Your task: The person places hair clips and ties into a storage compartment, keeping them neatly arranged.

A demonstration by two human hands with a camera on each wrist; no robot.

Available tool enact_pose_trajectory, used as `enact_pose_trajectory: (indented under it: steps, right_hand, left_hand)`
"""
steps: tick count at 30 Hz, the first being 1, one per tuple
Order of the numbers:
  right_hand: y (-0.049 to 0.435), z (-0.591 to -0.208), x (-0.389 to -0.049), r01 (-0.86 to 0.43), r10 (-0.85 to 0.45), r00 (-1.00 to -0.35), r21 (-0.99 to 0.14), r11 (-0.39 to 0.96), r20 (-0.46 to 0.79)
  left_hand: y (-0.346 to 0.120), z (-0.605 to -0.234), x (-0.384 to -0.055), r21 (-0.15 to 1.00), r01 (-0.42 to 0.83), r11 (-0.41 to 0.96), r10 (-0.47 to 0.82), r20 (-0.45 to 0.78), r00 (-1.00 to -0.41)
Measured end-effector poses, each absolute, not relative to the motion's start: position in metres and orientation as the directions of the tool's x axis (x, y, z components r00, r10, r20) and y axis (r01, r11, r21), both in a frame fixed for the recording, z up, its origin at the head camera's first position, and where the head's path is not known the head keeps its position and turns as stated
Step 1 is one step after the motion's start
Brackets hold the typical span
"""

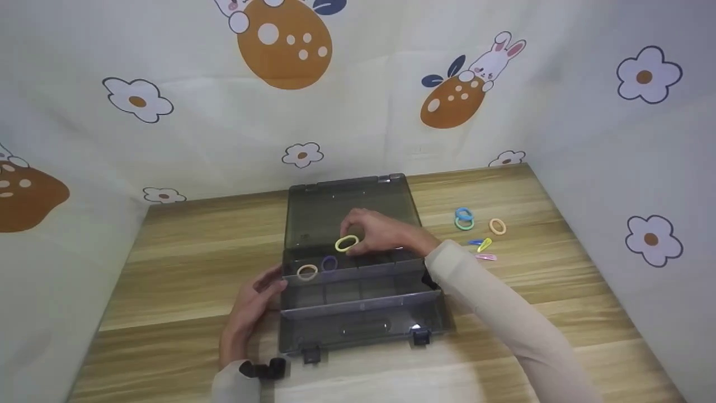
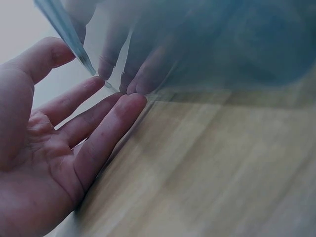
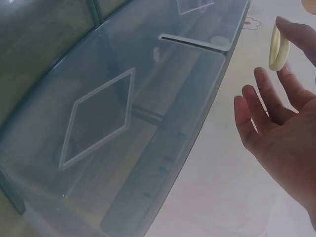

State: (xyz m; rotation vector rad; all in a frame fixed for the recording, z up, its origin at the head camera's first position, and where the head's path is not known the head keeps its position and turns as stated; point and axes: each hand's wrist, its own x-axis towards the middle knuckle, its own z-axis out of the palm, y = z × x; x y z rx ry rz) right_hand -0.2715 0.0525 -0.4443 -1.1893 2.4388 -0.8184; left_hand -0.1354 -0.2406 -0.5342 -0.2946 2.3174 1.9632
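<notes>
A grey see-through compartment box (image 1: 400,320) lies on the wooden table with its lid (image 1: 330,201) folded back. My right hand (image 1: 381,230) pinches a pale yellow hair tie (image 3: 280,53) between thumb and index finger, above the box's far row; the other fingers are spread in the right wrist view. In that far row appear a peach hair tie (image 1: 300,272) and a purple hair tie (image 1: 323,263). At the box's left side is my left hand (image 1: 251,305), and in the left wrist view its fairly straight fingers (image 2: 116,116) touch the clear wall.
Right of the box lie a blue hair tie (image 1: 464,210), a green one (image 1: 464,228) and a peach one (image 1: 491,226). Nearer are a yellow hair clip (image 1: 484,244), a blue clip (image 1: 475,242) and a pink clip (image 1: 486,257). A patterned cloth (image 1: 358,117) hangs behind the table.
</notes>
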Motion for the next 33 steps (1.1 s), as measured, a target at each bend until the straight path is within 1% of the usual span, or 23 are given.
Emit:
enact_pose_trajectory:
  steps: [7, 17, 24, 29, 33]
  right_hand:
    - [0.050, -0.445, -0.272, -0.630, -0.804, -0.592, -0.589, 0.506, -0.057]
    - [0.050, -0.446, -0.272, -0.624, -0.797, -0.593, -0.564, 0.541, -0.109]
    - [0.058, -0.440, -0.270, -0.605, -0.802, -0.589, -0.602, 0.521, -0.102]
    - [0.070, -0.436, -0.270, -0.602, -0.802, -0.596, -0.634, 0.484, -0.046]
    - [0.082, -0.434, -0.267, -0.570, -0.789, -0.614, -0.679, 0.461, -0.021]
  left_hand:
    - [-0.239, -0.534, -0.137, 0.969, -0.192, 0.159, -0.082, -0.181, -0.980]
    - [-0.239, -0.533, -0.137, 0.970, -0.185, 0.159, -0.083, -0.174, -0.981]
    - [-0.239, -0.533, -0.137, 0.972, -0.182, 0.147, -0.078, -0.172, -0.982]
    - [-0.240, -0.533, -0.135, 0.972, -0.189, 0.142, -0.087, -0.178, -0.980]
    - [-0.240, -0.533, -0.135, 0.971, -0.188, 0.146, -0.088, -0.177, -0.980]
